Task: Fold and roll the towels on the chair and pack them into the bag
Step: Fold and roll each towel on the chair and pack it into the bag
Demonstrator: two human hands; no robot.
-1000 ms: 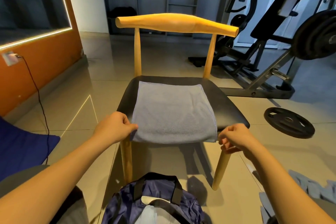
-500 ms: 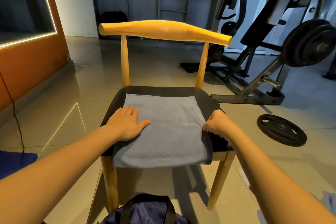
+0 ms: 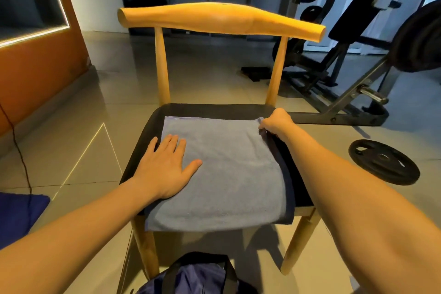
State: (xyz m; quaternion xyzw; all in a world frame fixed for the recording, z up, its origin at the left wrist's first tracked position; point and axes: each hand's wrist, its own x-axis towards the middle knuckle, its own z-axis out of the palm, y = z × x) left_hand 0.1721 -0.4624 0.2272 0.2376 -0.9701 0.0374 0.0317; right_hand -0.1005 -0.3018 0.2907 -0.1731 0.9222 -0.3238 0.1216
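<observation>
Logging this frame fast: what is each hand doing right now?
Left hand: open, flat on the towel.
Right hand: curled, pinching the towel's far right corner.

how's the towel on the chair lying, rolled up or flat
Flat, not rolled. The towel lies spread over the chair seat, left hand pressing it, right hand pinching its far right corner.
</observation>
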